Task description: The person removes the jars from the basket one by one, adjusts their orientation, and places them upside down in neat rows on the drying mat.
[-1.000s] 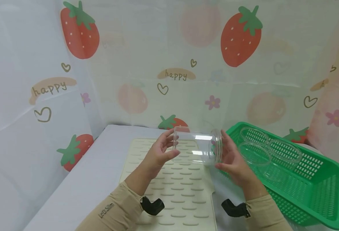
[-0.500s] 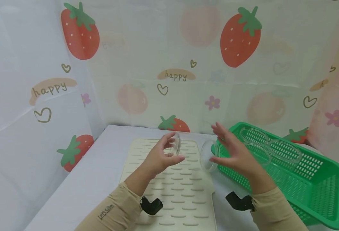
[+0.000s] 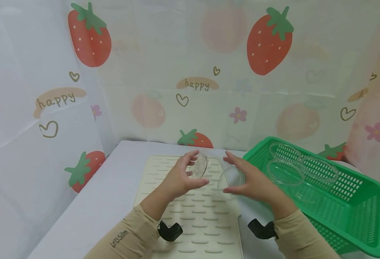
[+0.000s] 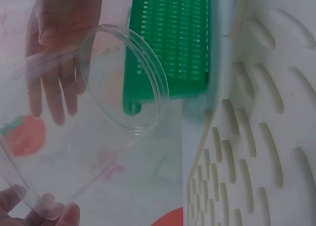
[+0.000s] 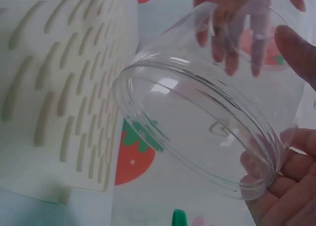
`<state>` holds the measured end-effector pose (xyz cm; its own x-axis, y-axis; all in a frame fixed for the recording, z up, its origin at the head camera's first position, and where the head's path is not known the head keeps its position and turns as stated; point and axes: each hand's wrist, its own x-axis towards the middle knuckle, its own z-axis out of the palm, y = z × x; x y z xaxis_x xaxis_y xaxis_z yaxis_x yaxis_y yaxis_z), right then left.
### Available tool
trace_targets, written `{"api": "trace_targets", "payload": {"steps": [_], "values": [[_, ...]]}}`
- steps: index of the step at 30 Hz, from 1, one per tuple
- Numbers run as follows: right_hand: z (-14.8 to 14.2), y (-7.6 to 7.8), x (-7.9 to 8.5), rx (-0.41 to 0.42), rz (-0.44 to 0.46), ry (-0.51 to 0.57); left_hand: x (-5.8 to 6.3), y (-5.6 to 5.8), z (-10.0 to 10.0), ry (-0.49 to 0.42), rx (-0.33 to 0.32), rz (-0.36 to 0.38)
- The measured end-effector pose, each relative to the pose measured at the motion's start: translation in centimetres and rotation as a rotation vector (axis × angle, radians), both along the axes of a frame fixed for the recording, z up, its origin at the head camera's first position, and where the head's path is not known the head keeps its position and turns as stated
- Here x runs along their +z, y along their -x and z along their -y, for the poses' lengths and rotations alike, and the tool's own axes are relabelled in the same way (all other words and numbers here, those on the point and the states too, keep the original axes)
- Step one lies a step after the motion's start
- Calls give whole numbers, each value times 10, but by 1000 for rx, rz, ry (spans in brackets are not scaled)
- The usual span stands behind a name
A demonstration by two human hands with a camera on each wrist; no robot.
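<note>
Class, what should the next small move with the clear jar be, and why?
Probably tip the jar further mouth-down: it slants open-end-first toward the mat, and the left hand and right hand curve around opposite ends, so turning looks manageable.

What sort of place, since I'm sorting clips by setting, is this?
Probably a makeshift tabletop filming booth: strawberry-print sheets hang around a white table holding a cream mat and a green basket.

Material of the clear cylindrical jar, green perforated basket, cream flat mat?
Clear cylindrical jar: glossy plastic or glass; transparent, bright highlights, can't tell which.
Green perforated basket: probably moulded plastic, satin; soft sheen, regular holes.
Cream flat mat: maybe silicone or rubber, matte; no glare.
</note>
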<state>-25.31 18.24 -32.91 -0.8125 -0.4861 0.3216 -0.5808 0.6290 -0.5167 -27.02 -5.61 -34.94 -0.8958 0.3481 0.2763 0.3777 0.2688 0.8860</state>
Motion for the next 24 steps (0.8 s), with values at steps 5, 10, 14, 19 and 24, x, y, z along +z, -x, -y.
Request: {"api": "trace_targets", "payload": {"steps": [5, 10, 14, 19, 24], "values": [[6, 2, -8, -23, 7, -61, -2, 0, -2, 32, -4, -40], [9, 2, -13, -36, 51, -90, -2, -3, -5, 131, -1, -111], [10, 1, -15, -30, 30, -86, 1, -7, -5, 194, -3, -162], [10, 1, -21, -46, -10, -58, 4, -8, -3, 139, -57, -157], [8, 2, -22, -18, -11, 78, 6, -7, 0, -27, -141, -154]]}}
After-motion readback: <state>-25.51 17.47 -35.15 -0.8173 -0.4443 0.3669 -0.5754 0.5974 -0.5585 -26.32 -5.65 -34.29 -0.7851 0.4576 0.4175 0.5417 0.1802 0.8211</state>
